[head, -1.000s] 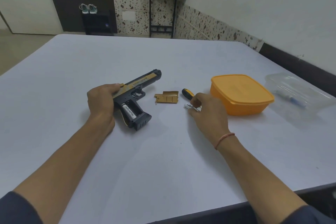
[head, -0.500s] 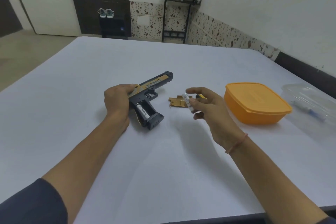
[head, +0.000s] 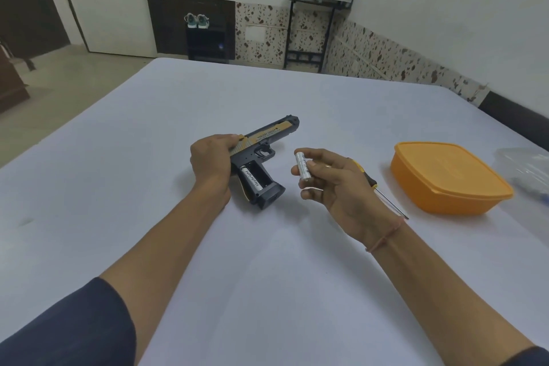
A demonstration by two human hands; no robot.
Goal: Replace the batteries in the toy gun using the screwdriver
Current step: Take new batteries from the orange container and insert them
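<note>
A black and gold toy gun (head: 261, 151) lies on its side on the white table (head: 267, 261). My left hand (head: 212, 159) grips its rear end. The grip's battery bay is uncovered and one white battery (head: 252, 179) sits inside it. My right hand (head: 335, 184) hovers just right of the gun and pinches a second white battery (head: 303, 166) upright between thumb and fingers. The screwdriver (head: 383, 193), with a black and yellow handle, lies on the table behind my right hand, partly hidden by it. The gold battery cover is out of sight.
An orange lidded container (head: 448, 177) stands on the table to the right of the screwdriver. A clear plastic container (head: 525, 168) sits at the right edge of the view. Beyond the table's far edge are a door, a shoe rack and a small stand.
My right hand has lifted the white battery off the table near the screwdriver and brought it up and left toward the gun. My left hand stays on the gun.
</note>
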